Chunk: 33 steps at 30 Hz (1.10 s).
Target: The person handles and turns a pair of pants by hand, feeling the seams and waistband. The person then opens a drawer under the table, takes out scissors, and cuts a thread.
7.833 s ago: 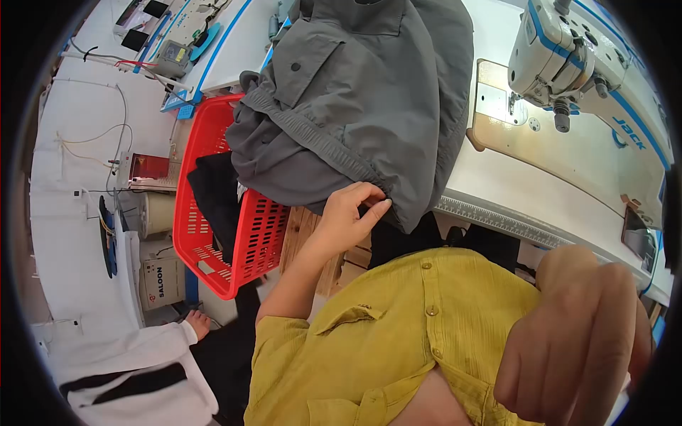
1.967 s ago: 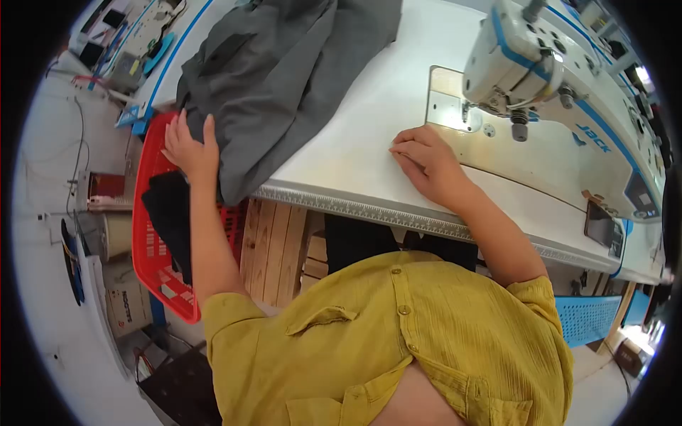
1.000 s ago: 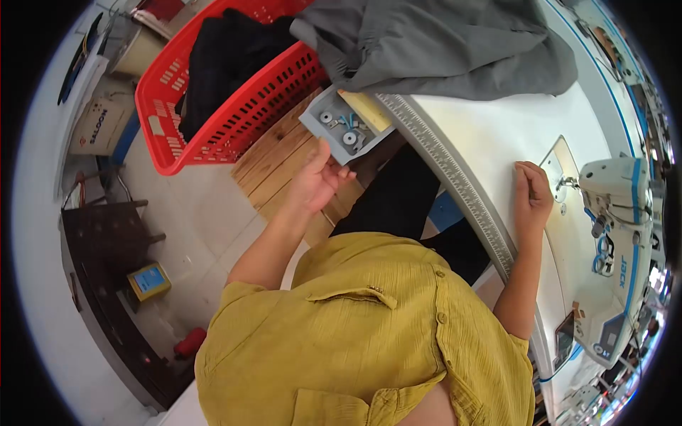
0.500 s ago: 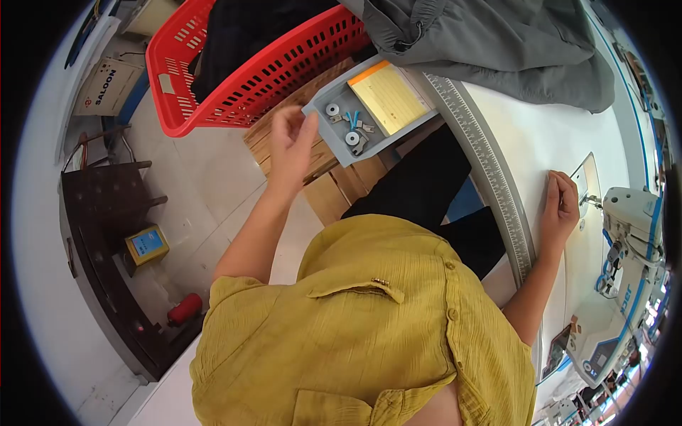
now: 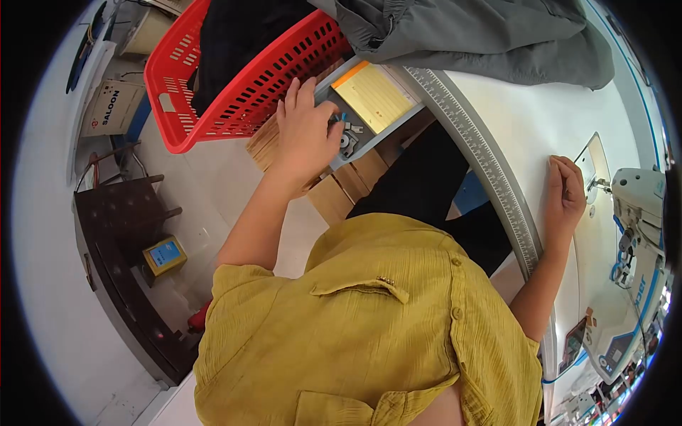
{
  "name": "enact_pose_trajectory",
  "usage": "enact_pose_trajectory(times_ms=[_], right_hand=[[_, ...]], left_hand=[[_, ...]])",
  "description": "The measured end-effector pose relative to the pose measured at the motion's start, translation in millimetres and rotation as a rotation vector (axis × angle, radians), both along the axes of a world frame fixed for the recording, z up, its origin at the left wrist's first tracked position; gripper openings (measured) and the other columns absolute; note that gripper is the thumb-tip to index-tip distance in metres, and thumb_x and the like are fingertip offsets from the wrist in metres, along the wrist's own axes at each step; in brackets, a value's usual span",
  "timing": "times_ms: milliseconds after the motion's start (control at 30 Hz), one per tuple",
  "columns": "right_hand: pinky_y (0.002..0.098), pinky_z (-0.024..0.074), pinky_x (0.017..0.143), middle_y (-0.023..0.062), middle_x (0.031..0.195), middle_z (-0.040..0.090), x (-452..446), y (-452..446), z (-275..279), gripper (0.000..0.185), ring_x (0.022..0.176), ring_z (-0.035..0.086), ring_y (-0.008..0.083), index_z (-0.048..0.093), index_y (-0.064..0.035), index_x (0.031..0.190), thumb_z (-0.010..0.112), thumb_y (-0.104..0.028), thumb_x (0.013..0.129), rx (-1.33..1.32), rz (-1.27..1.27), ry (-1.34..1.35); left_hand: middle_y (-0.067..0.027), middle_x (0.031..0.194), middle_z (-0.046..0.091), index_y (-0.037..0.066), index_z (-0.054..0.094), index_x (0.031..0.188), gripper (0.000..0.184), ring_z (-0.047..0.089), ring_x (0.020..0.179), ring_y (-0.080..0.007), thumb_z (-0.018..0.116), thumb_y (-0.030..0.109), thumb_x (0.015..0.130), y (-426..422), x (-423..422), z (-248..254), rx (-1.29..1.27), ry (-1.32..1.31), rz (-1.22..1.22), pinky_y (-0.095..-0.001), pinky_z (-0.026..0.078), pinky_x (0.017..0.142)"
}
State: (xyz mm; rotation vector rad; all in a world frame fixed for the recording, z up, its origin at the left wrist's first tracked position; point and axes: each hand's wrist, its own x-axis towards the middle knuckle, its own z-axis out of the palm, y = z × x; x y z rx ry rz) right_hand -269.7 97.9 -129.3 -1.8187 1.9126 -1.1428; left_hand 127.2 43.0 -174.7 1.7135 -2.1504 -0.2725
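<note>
My left hand (image 5: 307, 131) reaches over the near-left end of the shallow grey drawer (image 5: 367, 147), its fingers apart and holding nothing that I can see. Just beside its fingertips lie small metal parts, a round bobbin (image 5: 345, 141) and a blue piece (image 5: 344, 117); the hand hides some of the drawer's contents. A yellow lined pad (image 5: 376, 97) with an orange edge fills the other side of the drawer. On the white sewing table my right hand (image 5: 566, 190) rests near the needle area, fingers curled together; anything inside them is hidden.
A red plastic basket (image 5: 259, 89) with dark cloth stands beyond the drawer. Grey cloth (image 5: 476, 39) lies on the table's far end. A ruler strip (image 5: 477, 145) edges the table, and a white sewing machine (image 5: 636, 213) stands at the right. A yellow tin (image 5: 165, 255) is lower left.
My left hand has moved from the drawer's outer edge to over its inside, covering part of the contents. My right hand keeps about the same pose. The view has shifted slightly.
</note>
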Motion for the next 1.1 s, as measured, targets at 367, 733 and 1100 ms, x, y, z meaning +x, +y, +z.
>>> enact_pose_trajectory(times_ms=[367,733,1100], right_hand=[[0.0237,0.0453,0.076,0.0080,0.108,0.065,-1.2,2.6,0.3,0.014,0.094,0.057,0.0159,0.069,0.0026,0.098,0.060,-0.006,0.093,0.005,0.015,-0.004],[0.0241,0.0454,0.076,0.0084,0.108,0.064,0.5,3.2,0.8,0.014,0.094,0.057,0.0165,0.069,0.0025,0.098,0.060,-0.006,0.093,0.018,0.013,-0.012],[0.0247,0.0459,0.077,0.0086,0.108,0.064,0.2,2.7,0.2,0.014,0.095,0.058,0.0168,0.069,0.0030,0.098,0.059,-0.007,0.094,0.007,0.018,0.013]], left_hand=[[-0.0337,0.149,0.025,-0.003,0.061,0.074,0.023,0.015,0.142,-0.0530,0.067,0.019,0.076,-4.6,-29.2,10.7,0.117,-0.192,0.056,-0.0712,0.016,0.108],[-0.0303,0.149,0.031,0.001,0.060,0.068,0.018,0.016,0.143,-0.0501,0.070,0.016,0.072,7.1,-19.6,0.9,-0.013,0.060,0.025,-0.0698,0.014,0.109],[-0.0079,0.110,0.061,0.008,0.058,0.074,0.010,0.053,0.107,-0.0274,0.068,0.006,0.073,20.3,-16.8,6.1,-0.255,0.120,-0.140,-0.0510,0.033,0.102]])
